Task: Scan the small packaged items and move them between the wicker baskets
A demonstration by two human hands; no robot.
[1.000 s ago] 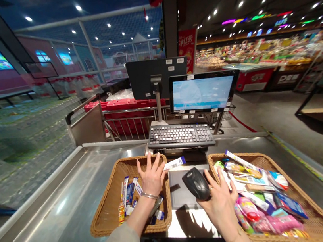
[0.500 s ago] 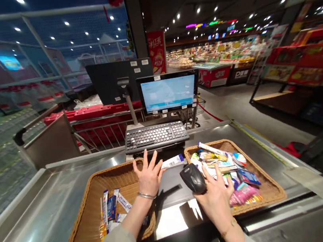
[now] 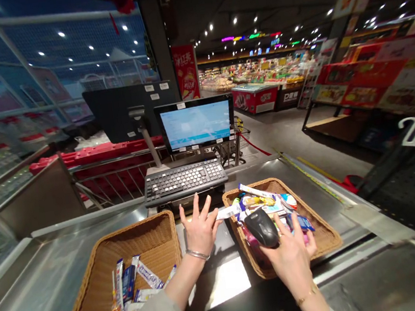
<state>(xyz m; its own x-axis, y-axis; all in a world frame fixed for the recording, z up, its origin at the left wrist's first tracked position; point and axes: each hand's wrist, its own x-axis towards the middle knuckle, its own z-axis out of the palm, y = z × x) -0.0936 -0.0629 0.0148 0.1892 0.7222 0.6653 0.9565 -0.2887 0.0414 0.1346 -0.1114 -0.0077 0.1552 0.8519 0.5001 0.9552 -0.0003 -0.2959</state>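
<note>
My left hand (image 3: 201,227) hovers over the dark scan plate between two wicker baskets, fingers fanned out. Its thumb and forefinger pinch one end of a white and blue packet (image 3: 227,211), which points toward the right basket (image 3: 319,224). My right hand (image 3: 293,256) grips a black barcode scanner (image 3: 261,228) above the near left corner of that basket, which is piled with colourful snack packets (image 3: 266,200). The left basket (image 3: 133,229) holds several packets (image 3: 133,285) near its front.
A keyboard (image 3: 183,179) and a lit till screen (image 3: 196,123) stand just behind the baskets on the steel counter (image 3: 36,282). Red shopping carts (image 3: 107,156) are parked behind the till. An aisle and shop shelves (image 3: 368,86) lie to the right.
The view has swung right. My left hand with the packet went from over the left basket to the gap between baskets. The scanner hand moved over the right basket.
</note>
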